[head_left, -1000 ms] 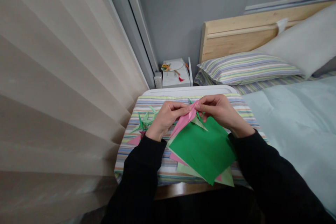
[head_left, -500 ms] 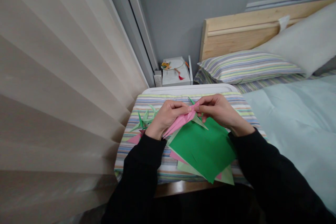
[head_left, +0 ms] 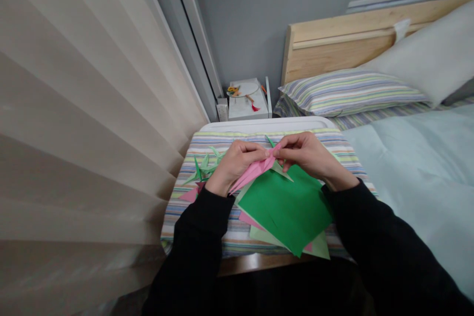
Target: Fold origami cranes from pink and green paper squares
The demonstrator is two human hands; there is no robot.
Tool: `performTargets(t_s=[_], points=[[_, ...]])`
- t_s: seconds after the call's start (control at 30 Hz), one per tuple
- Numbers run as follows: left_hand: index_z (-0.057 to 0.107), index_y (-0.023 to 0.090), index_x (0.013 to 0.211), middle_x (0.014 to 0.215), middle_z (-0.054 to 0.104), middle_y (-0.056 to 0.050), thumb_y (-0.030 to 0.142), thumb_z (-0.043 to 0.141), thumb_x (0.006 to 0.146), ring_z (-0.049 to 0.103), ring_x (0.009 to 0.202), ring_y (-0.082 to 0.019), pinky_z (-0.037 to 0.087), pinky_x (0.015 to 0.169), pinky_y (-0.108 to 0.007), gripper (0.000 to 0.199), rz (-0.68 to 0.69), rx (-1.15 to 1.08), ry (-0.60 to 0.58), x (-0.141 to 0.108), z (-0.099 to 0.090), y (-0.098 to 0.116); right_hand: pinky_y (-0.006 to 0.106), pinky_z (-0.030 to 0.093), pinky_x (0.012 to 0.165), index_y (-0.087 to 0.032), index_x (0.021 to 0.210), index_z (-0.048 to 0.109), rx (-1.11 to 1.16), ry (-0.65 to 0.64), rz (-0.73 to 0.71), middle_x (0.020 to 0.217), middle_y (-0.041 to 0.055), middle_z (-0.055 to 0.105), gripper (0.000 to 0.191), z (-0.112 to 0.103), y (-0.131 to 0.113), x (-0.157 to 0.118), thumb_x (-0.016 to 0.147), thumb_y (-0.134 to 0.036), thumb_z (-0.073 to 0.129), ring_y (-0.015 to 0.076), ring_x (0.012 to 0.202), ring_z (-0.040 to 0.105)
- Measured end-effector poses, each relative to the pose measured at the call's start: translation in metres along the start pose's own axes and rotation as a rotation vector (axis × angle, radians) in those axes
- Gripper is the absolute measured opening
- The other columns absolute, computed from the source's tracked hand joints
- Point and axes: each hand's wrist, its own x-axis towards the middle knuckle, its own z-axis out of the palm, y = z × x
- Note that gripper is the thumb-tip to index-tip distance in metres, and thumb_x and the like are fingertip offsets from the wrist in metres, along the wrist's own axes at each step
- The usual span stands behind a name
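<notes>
Striped cloth (head_left: 233,242) beneath, both hands (head_left: 237,164) (head_left: 308,156) pinch folded pink paper (head_left: 255,171)

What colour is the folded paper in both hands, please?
Pink; the folded paper shows best in the head view.

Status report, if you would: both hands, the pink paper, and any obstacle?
Left hand pinching folded pink paper; right hand at its upper tip. Paper narrow, slanted. Green sheet close by, not visibly blocking.
</notes>
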Motion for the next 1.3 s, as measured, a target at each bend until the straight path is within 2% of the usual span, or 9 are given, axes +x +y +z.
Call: performTargets(t_s=[0.27, 0.33, 0.4, 0.47, 0.67, 1.0, 1.13, 1.2, 1.3], points=[[0.074, 0.015, 0.066, 0.063, 0.063, 0.0, 0.037, 0.074, 0.076, 0.05, 0.06, -0.011, 0.037, 0.061, -0.026, 0.024, 0.042, 0.025, -0.038, 0.002, 0.004, -0.005, 0.023, 0.048, 0.047, -0.016, 0.063, 0.067, -0.083, 0.033, -0.012, 0.05, -0.0009, 0.061, 0.022, 0.004, -0.003, 0.0, 0.069, -0.033, 0.081, 0.0116, 0.045, 0.058], [0.072, 0.015, 0.074, 0.067, 0.064, 0.0, 0.039, 0.075, 0.079, 0.053, 0.062, -0.011, 0.039, 0.061, -0.025, 0.025, 0.088, 0.0, -0.028, 0.004, 0.006, -0.008, 0.024, 0.048, 0.049, -0.017, 0.069, 0.067, -0.146, 0.138, -0.105, 0.057, -0.0006, 0.062, 0.021, 0.004, 0.0, 0.002, 0.073, -0.034, 0.078, 0.0118, 0.049, 0.057], [0.069, 0.016, 0.091, 0.073, 0.067, 0.0, 0.038, 0.076, 0.079, 0.058, 0.064, -0.012, 0.042, 0.063, -0.024, 0.026, 0.131, -0.05, 0.026, 0.007, 0.008, -0.011, 0.025, 0.048, 0.053, -0.019, 0.076, 0.065, -0.236, 0.306, -0.257, 0.068, 0.0001, 0.064, 0.02, 0.005, 0.002, 0.004, 0.076, -0.034, 0.078, 0.0128, 0.058, 0.058], [0.061, 0.019, 0.102, 0.077, 0.068, 0.001, 0.035, 0.078, 0.078, 0.062, 0.066, -0.012, 0.046, 0.065, -0.023, 0.033, 0.164, -0.11, 0.094, 0.009, 0.009, -0.013, 0.026, 0.047, 0.057, -0.02, 0.077, 0.062, -0.298, 0.404, -0.361, 0.073, 0.0007, 0.063, 0.021, 0.006, 0.003, 0.004, 0.078, -0.034, 0.078, 0.0139, 0.065, 0.058], [0.056, 0.019, 0.096, 0.086, 0.064, 0.001, 0.028, 0.079, 0.079, 0.065, 0.07, -0.011, 0.052, 0.065, -0.023, 0.03, 0.227, -0.153, 0.159, 0.011, 0.011, -0.014, 0.027, 0.044, 0.055, -0.019, 0.081, 0.068, -0.3, 0.229, -0.309, 0.075, 0.0026, 0.066, 0.024, 0.014, 0.001, 0.001, 0.084, -0.041, 0.075, 0.0151, 0.065, 0.058], [0.06, 0.019, 0.096, 0.073, 0.066, 0.001, 0.032, 0.076, 0.079, 0.062, 0.067, -0.014, 0.05, 0.067, -0.025, 0.027, 0.207, -0.124, 0.154, 0.012, 0.01, -0.015, 0.026, 0.039, 0.052, -0.017, 0.073, 0.068, -0.246, 0.188, -0.238, 0.062, -0.0008, 0.061, 0.018, 0.014, 0.0, 0.003, 0.08, -0.034, 0.07, 0.0111, 0.053, 0.049], [0.066, 0.016, 0.081, 0.077, 0.066, -0.002, 0.027, 0.075, 0.08, 0.059, 0.072, -0.013, 0.047, 0.068, -0.024, 0.014, 0.324, 0.034, 0.273, 0.011, 0.009, -0.011, 0.026, 0.037, 0.052, -0.017, 0.072, 0.068, -0.248, 0.173, -0.246, 0.061, -0.0018, 0.06, 0.014, 0.015, -0.004, 0.0, 0.079, -0.029, 0.069, 0.0099, 0.052, 0.046], [0.068, 0.016, 0.082, 0.077, 0.064, 0.0, 0.025, 0.077, 0.078, 0.056, 0.07, -0.011, 0.046, 0.067, -0.024, 0.013, 0.357, 0.039, 0.33, 0.009, 0.009, -0.009, 0.025, 0.037, 0.052, -0.017, 0.072, 0.068, -0.239, 0.168, -0.242, 0.06, -0.0022, 0.059, 0.013, 0.016, -0.006, -0.001, 0.078, -0.029, 0.069, 0.0096, 0.051, 0.046], [0.067, 0.016, 0.084, 0.075, 0.064, 0.001, 0.027, 0.078, 0.077, 0.057, 0.065, -0.011, 0.048, 0.064, -0.024, 0.017, 0.322, -0.048, 0.3, 0.008, 0.01, -0.007, 0.025, 0.037, 0.051, -0.017, 0.073, 0.067, -0.224, 0.164, -0.233, 0.06, -0.0022, 0.059, 0.014, 0.016, -0.007, -0.002, 0.079, -0.03, 0.069, 0.0098, 0.051, 0.046]])
